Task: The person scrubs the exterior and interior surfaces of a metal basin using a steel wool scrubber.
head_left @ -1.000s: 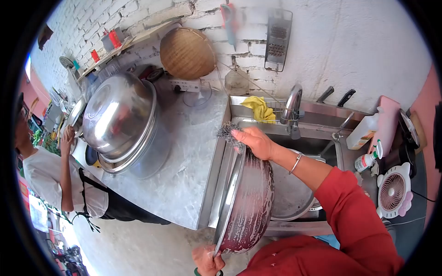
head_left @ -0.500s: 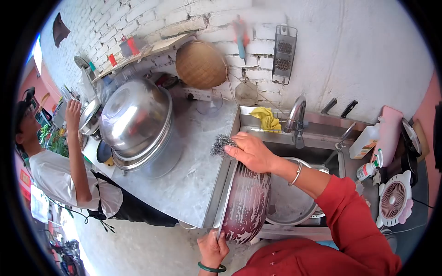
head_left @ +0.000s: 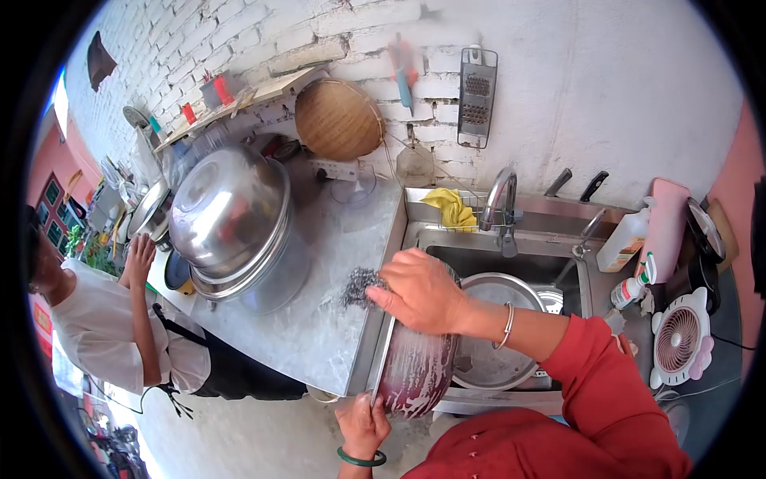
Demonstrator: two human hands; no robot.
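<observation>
Shifted nearer the left hand (head_left: 361,425) closed on the basin (head_left: 419,363), the half-curled right hand (head_left: 428,293) holds a scourer (head_left: 361,287).

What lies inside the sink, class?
A round metal pan, with a pale object beyond its edge. The foamy pot and right arm cover parts; anything beneath the pan is hidden.

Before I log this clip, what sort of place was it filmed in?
Most likely a kitchen, though home or business is hard to tell. It has a metal sink with a faucet, a grater hanging on the wall, and knife handles sticking up behind the sink.
</observation>
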